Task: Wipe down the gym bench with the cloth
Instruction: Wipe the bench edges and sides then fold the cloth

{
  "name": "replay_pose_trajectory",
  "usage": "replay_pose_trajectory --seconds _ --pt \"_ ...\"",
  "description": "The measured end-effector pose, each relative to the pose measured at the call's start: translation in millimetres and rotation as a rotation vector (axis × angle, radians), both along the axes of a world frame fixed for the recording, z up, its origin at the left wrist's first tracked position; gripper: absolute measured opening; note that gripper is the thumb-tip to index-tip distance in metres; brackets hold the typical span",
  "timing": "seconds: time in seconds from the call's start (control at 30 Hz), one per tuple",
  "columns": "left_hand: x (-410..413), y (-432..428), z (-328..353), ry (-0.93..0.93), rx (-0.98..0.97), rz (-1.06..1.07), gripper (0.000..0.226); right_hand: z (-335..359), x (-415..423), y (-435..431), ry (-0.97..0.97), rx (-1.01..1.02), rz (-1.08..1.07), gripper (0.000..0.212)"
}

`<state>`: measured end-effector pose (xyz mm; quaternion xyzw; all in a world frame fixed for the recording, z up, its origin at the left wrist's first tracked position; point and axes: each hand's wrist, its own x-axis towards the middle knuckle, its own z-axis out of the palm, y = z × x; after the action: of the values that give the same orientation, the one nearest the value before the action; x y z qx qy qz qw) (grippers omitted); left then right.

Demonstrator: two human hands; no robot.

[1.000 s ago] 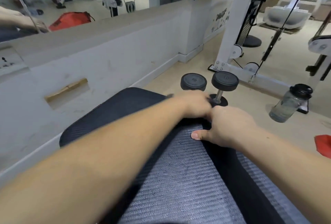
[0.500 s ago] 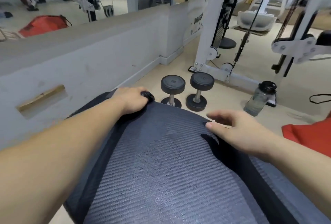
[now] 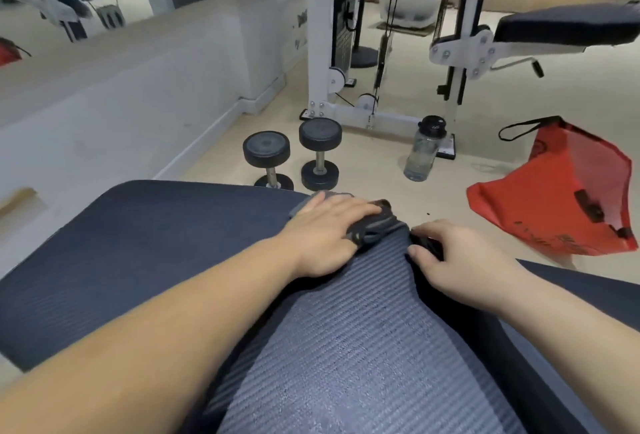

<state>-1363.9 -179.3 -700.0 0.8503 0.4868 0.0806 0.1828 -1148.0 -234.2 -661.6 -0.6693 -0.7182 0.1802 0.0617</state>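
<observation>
Cloth (image 3: pixel 349 347) is lying lengthwise along the dark counter (image 3: pixel 156 243), its far end bunching near the counter's far edge. Left hand (image 3: pixel 329 229) is grasping that bunched end, thumb tucked under a fold. Right hand (image 3: pixel 460 260) is curling around the cloth's dark side edge, just beside the left.

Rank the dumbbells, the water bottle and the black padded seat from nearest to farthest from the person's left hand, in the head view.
1. Dumbbells, on the floor just beyond the left hand.
2. Water bottle, on the floor farther right.
3. Black padded seat, raised, at the far right.
</observation>
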Motion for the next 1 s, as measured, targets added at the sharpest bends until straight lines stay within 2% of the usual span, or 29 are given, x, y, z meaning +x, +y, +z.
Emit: replay_pose_trajectory --seconds 0.07,0.2,0.3,0.37,0.53,0.67,0.73,0.87,1.0 --pt "-40 7 1 0.040 0.002 0.061 0.063 4 5 2 0.037 0.004 -0.022 0.029" --pt "-109 20 10 0.082 0.035 0.378 0.061 4 6 5 0.017 -0.042 -0.002 0.031" --pt "-105 36 19 0.105 -0.072 0.558 0.050 5 13 9 0.057 -0.056 -0.001 0.029" --pt "-77 48 23 0.180 -0.130 0.588 0.047 7 22 10 0.087 -0.026 0.000 0.028" --pt "27 48 25 0.356 -0.156 0.391 0.048 10 55 6 -0.024 -0.023 -0.010 0.026" --pt "134 8 26 0.203 -0.235 0.172 0.040 12 83 5 -0.134 -0.060 -0.075 0.026" --pt "157 -8 25 0.139 -0.219 0.106 0.039 13 96 2 -0.141 -0.042 -0.106 0.026" --pt "121 -2 24 0.040 -0.243 0.085 0.037 18 121 -14 -0.078 -0.014 -0.130 0.038" --pt "70 16 31 0.172 -0.219 0.176 0.033 19 139 -38 -0.068 0.072 -0.087 0.038"
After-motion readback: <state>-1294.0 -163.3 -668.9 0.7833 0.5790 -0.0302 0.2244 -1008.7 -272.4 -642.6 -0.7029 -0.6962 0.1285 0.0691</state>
